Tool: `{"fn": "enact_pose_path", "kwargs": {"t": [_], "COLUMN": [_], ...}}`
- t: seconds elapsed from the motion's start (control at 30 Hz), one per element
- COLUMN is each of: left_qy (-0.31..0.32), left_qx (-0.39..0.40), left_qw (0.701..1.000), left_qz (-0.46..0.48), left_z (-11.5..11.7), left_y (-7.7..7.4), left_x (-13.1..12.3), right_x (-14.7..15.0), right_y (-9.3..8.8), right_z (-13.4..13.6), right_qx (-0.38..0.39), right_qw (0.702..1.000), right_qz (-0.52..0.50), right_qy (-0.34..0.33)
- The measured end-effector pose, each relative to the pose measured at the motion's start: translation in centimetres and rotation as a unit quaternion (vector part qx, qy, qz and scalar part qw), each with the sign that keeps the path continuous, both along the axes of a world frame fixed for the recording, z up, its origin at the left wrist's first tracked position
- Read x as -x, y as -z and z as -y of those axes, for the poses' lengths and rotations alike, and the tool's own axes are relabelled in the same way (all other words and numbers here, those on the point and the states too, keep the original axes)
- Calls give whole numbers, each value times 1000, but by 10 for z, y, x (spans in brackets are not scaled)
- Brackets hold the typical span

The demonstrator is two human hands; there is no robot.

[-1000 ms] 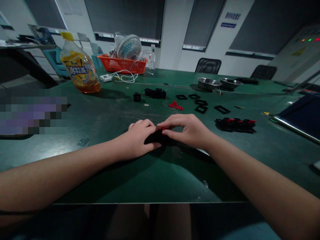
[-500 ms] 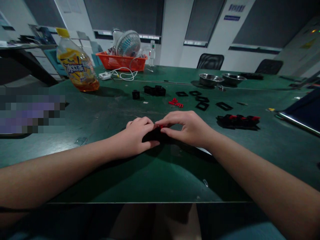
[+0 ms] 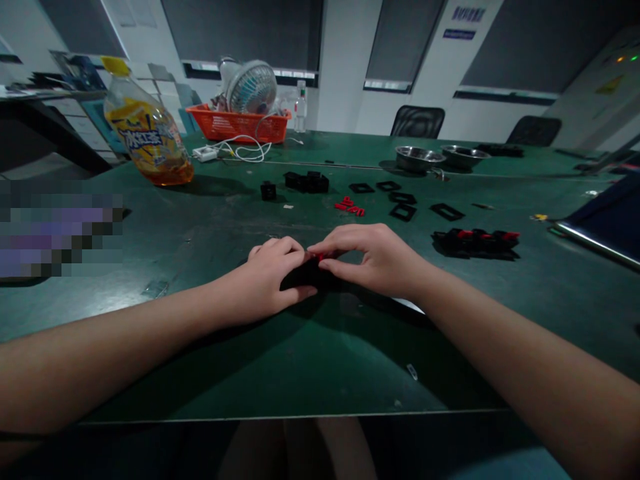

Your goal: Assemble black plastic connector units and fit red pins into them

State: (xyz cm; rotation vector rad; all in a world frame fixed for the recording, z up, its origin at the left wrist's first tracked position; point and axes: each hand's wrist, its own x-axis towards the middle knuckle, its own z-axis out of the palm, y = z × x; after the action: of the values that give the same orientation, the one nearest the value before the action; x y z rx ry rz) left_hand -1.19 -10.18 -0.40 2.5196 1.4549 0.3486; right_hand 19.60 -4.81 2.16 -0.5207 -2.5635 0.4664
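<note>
My left hand [image 3: 274, 277] is wrapped round a black part [image 3: 301, 275] low over the green table, its thumb along the near side. My right hand [image 3: 367, 257] pinches a small red piece [image 3: 321, 257] between thumb and fingertips, against the top of the black part. Much of the black part is hidden by my fingers and shadow. Beyond the hands lie loose red pieces [image 3: 349, 207], a small black block [image 3: 269, 191] and a larger black block group [image 3: 307, 182]. Black flat frames [image 3: 403, 212] lie to their right, and a black assembly with red pieces [image 3: 477, 241] is farther right.
The green table [image 3: 225, 373] holds a drink bottle [image 3: 150, 143], an orange basket [image 3: 237, 125] with a fan, a white cable [image 3: 250, 152] and metal bowls [image 3: 419, 159]. A blurred flat object [image 3: 55, 233] lies left. A dark blue object [image 3: 605, 217] stands right.
The camera view has shifted slightly. Both hands keep nearly the same pose at the black part, with the red piece still between my right fingertips.
</note>
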Motion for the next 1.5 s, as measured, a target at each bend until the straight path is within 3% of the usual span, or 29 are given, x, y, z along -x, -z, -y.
{"fn": "enact_pose_path", "kwargs": {"t": [0.17, 0.43, 1.5], "left_qy": [0, -8, 3], "left_qx": [-2, -3, -8], "left_qw": [1000, 1000, 1000], "left_qz": [0, 1, 11], "left_z": [0, -1, 0], "left_y": [1, 2, 1], "left_x": [0, -1, 0], "right_x": [0, 2, 3], "right_y": [1, 2, -2], "right_z": [-1, 2, 5], "right_qx": [1, 90, 73], "right_qw": [1000, 995, 996], "right_qz": [-1, -28, -17], "right_qy": [-3, 30, 54]}}
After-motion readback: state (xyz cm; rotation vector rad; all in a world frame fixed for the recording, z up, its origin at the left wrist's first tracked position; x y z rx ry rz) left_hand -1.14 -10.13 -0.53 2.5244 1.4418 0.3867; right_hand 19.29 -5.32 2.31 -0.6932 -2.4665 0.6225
